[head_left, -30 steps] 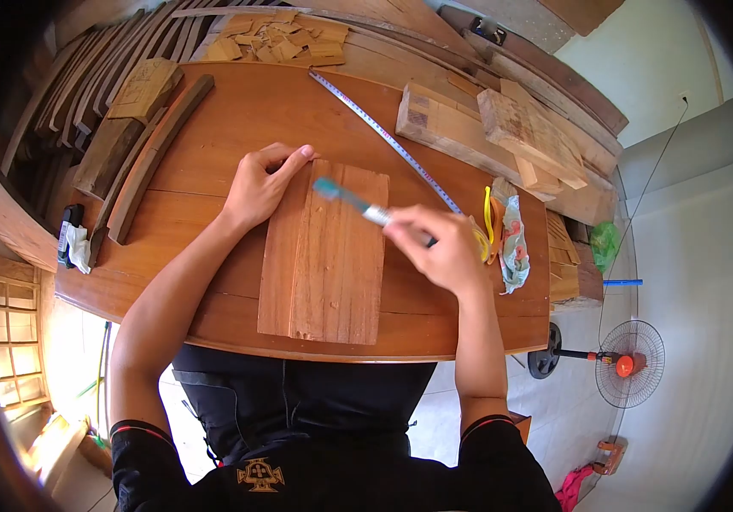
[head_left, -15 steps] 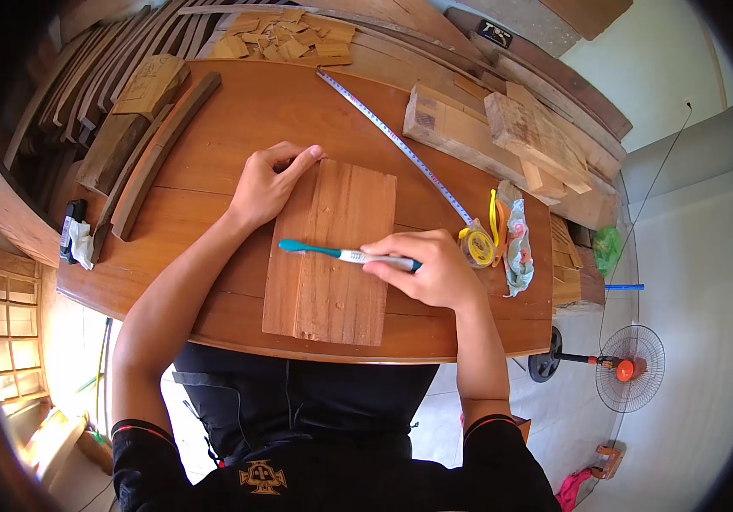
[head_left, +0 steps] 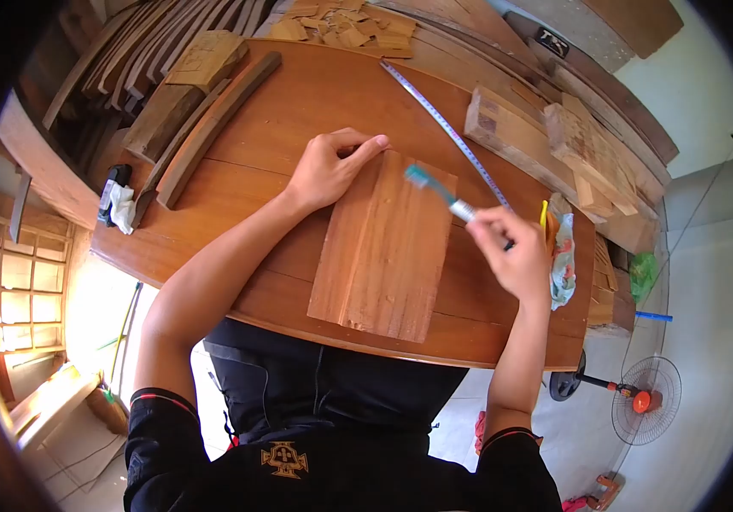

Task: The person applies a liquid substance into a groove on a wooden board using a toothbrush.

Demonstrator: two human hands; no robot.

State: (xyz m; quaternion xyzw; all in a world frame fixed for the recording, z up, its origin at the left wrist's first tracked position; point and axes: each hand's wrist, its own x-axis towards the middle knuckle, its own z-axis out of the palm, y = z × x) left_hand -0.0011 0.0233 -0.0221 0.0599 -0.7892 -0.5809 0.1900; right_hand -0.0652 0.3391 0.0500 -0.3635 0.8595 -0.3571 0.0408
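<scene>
Tabletop (head_left: 315,102) under board (head_left: 383,256), toothbrush (head_left: 440,190) blurry

A barred window (head_left: 20,286) glows bright at left, while a fan (head_left: 646,399) stands by the pale wall (head_left: 712,282)

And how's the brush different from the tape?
The brush is teal and white; the tape is pale with little marks. The brush is in the right hand, but the tape lies on the table. The brush looks shorter than the tape. Both are thin.
</scene>
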